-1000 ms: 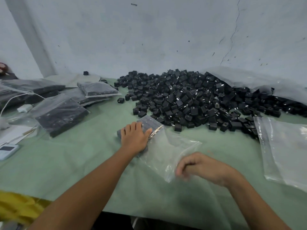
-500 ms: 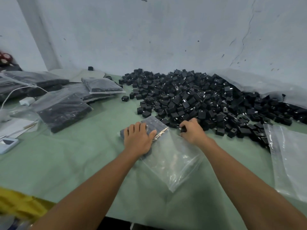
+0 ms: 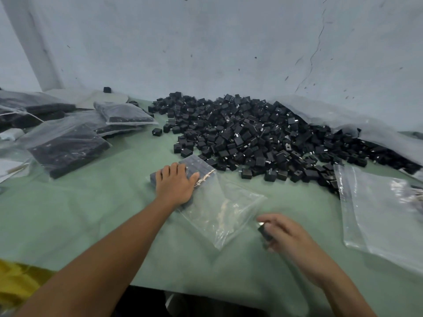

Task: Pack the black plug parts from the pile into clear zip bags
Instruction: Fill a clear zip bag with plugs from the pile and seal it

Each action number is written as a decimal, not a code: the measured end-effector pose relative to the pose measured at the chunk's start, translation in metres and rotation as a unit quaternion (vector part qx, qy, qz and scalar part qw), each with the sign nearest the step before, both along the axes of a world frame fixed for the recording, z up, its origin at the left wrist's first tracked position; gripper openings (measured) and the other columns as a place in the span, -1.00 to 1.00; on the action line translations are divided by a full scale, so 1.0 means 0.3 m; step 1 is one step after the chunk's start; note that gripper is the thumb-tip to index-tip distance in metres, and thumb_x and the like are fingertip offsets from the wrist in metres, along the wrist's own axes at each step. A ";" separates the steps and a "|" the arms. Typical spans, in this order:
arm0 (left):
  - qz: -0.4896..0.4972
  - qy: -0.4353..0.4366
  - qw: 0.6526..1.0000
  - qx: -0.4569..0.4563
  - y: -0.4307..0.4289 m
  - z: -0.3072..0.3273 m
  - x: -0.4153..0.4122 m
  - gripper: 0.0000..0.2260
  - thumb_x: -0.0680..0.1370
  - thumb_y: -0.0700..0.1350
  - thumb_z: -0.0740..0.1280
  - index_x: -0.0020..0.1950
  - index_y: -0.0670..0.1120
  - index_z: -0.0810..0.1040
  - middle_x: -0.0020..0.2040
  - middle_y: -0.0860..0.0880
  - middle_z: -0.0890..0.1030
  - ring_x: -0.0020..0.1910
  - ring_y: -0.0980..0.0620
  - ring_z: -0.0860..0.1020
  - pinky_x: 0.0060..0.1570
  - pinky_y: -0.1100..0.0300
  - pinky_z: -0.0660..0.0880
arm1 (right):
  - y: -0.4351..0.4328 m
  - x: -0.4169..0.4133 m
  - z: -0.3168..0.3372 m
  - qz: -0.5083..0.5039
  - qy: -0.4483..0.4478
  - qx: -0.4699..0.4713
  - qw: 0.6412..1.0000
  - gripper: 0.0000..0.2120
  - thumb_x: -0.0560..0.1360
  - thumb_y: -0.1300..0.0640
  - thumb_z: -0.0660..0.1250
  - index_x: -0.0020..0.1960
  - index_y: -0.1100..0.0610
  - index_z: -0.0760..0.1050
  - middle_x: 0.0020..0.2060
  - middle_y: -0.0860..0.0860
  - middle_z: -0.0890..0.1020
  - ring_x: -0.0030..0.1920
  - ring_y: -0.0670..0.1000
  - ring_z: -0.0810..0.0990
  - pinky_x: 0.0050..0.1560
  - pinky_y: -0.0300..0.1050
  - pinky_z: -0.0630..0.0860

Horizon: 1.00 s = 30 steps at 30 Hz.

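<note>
a: clear zip bag (image 3: 223, 210)?
b: one, on the counter (image 3: 91, 216), long axis diagonal, far-left to near-right. left grip (image 3: 175, 183) flat, fingers straight, pressing the packed plugs (image 3: 197, 164) in its far end.
a: right grip (image 3: 288, 236)?
b: curled round one black plug part (image 3: 263, 229), beside the bag's near corner. pile (image 3: 251, 138) behind, against the wall. filled bags (image 3: 66, 147) left, at least four; empty bags (image 3: 377, 213) right.

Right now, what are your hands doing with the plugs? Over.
Left grip presses flat on the packed plug parts inside the clear zip bag. Right grip holds one black plug part beside the bag. Nothing lies between them.
</note>
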<state>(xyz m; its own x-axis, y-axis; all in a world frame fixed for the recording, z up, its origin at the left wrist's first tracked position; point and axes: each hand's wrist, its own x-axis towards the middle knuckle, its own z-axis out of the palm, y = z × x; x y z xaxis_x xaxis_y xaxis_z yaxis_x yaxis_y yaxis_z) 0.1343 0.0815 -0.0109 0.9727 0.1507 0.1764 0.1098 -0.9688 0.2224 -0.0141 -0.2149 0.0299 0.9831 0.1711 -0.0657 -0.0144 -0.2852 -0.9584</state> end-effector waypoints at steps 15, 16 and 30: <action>-0.013 0.008 1.000 -0.012 0.008 0.001 0.003 -0.49 0.67 0.28 -0.05 0.42 -0.02 0.33 0.41 -0.08 0.38 0.37 -0.12 0.33 0.43 -0.07 0.19 | 0.437 0.285 -0.057 -0.015 0.100 0.154 0.983 -0.79 0.57 0.38 0.28 0.10 0.14 0.55 -0.09 0.03 0.59 -0.18 -0.09 0.59 -0.13 -0.26 0.57; -0.012 0.007 1.000 -0.013 0.008 0.001 0.003 -0.49 0.67 0.27 -0.05 0.43 -0.02 0.33 0.42 -0.08 0.38 0.38 -0.12 0.33 0.44 -0.07 0.18 | 0.438 0.296 -0.069 -0.017 0.063 0.068 0.996 -0.74 0.58 0.32 0.29 0.21 0.09 0.53 -0.02 -0.04 0.57 -0.12 -0.17 0.54 -0.06 -0.36 0.51; -0.012 -0.003 1.000 -0.026 0.008 0.000 -0.001 -0.54 0.70 0.19 -0.08 0.45 -0.03 0.33 0.45 -0.08 0.36 0.42 -0.13 0.29 0.43 -0.07 0.13 | 0.464 0.320 -0.103 0.055 -0.073 -0.169 0.981 -0.66 0.63 0.10 0.23 0.38 0.09 0.50 0.25 0.10 0.60 0.28 0.10 0.54 0.35 -0.07 0.42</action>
<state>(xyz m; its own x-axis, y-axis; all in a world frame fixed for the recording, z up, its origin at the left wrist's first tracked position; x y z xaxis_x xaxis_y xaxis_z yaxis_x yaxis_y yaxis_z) 0.1339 0.0840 -0.0111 0.9749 0.1373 0.1753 0.0857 -0.9580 0.2738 0.0818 -0.0757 -0.0008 0.9628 0.2701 0.0030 0.1649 -0.5790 -0.7985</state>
